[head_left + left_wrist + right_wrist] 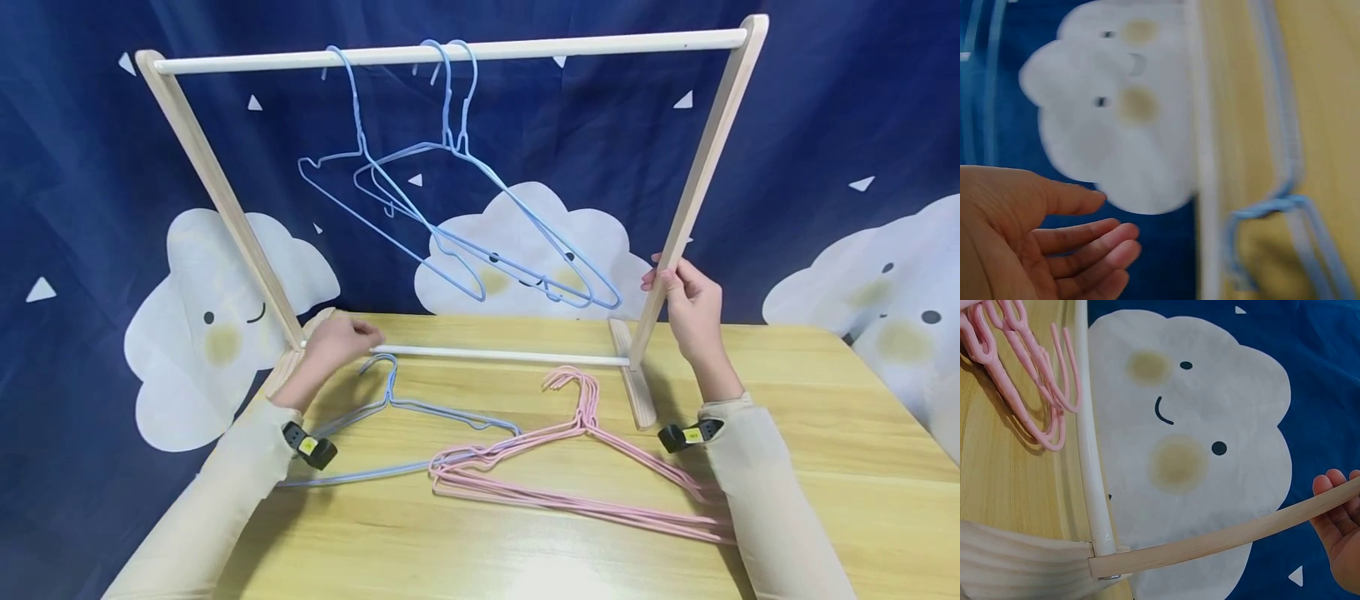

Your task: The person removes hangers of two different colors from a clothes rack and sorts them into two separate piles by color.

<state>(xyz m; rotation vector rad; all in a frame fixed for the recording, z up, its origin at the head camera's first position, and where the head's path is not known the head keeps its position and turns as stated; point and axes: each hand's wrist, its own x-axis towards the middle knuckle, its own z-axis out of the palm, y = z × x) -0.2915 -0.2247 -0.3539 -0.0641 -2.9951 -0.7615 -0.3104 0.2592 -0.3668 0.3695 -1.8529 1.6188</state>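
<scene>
My right hand (693, 308) grips the right upright (693, 187) of a wooden clothes rack, and its fingers (1335, 478) show behind the post in the right wrist view. Near the left end of the lower white bar (495, 355) is my left hand (341, 337). Its fingers (1100, 250) are loosely bent with nothing between them and the thumb. Three blue hangers (360, 125) hang from the top bar (600, 46). Blue hangers (390, 392) also lie on the table, just in front of the left hand.
Several pink hangers (581, 421) lie stacked on the wooden table (420, 542), overlapping the blue ones. The rack's right foot (637, 392) stands behind them on the right. Behind everything hangs a dark blue curtain (562, 125) with white clouds.
</scene>
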